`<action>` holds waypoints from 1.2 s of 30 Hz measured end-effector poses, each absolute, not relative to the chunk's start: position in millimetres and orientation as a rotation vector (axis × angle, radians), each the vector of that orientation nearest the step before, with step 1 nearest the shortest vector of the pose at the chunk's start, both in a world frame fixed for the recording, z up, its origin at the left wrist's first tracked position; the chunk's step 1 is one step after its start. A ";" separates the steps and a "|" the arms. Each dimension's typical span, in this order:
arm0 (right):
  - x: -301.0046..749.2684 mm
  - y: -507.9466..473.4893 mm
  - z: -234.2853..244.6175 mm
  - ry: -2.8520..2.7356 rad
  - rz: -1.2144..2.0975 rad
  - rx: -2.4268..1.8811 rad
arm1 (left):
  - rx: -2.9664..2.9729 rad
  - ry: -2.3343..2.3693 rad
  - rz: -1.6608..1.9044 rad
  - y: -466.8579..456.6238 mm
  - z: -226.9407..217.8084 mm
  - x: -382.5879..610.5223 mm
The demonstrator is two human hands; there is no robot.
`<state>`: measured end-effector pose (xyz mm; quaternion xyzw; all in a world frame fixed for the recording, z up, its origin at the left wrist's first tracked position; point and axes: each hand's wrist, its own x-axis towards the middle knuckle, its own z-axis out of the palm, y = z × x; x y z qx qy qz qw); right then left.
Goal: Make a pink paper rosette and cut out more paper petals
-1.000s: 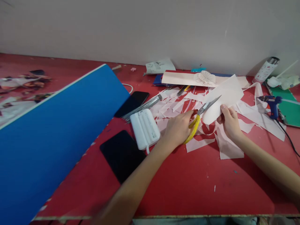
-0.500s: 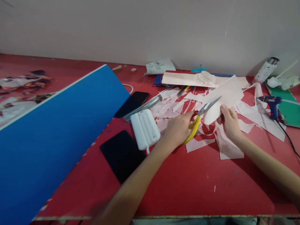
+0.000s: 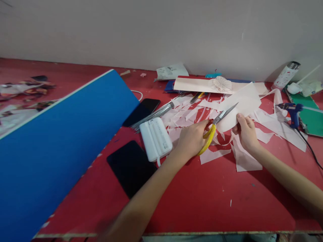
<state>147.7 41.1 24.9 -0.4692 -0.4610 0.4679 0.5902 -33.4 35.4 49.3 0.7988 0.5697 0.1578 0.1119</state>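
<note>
My left hand (image 3: 193,139) is closed round the yellow handles of a pair of scissors (image 3: 209,138), whose metal blades point up and to the right. A pale sheet of paper (image 3: 248,99) is pinched between the thumb and fingers of my right hand (image 3: 246,131), held above the table. The blades lie against the sheet's left part; whether they are closed I cannot tell. Beneath both hands, pale paper scraps (image 3: 186,112) are strewn over the red table. A gathered paper flower (image 3: 221,84) rests on a long pale strip (image 3: 194,84) behind them.
A large blue board (image 3: 68,134) slants across the left side. Near my left arm lie a white power bank (image 3: 155,139), a black tablet (image 3: 131,168), a phone (image 3: 148,106) and a bundle of wires (image 3: 156,114). A glue gun (image 3: 292,112) and a bottle (image 3: 286,75) stand at right.
The paper in my right hand has shifted and tilted slightly against the scissor blades. Both hands stay almost in place, keeping their grips.
</note>
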 end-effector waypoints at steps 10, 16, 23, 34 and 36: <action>145.6 38.7 26.2 -1.037 1.124 -1.066 | 2.348 1.650 0.480 34.1 50.3 -32.6; 146.0 39.1 25.5 -1.026 1.122 -1.055 | 2.339 1.646 0.474 34.1 51.2 -33.1; 145.9 39.5 24.8 -1.022 1.120 -1.061 | 2.335 1.650 0.467 34.3 50.1 -32.6; 147.9 40.8 23.4 -1.047 1.084 -1.103 | 2.331 1.676 0.422 34.6 51.0 -33.5; 149.0 41.6 23.2 -1.051 1.074 -1.106 | 2.340 1.686 0.439 35.2 49.4 -34.0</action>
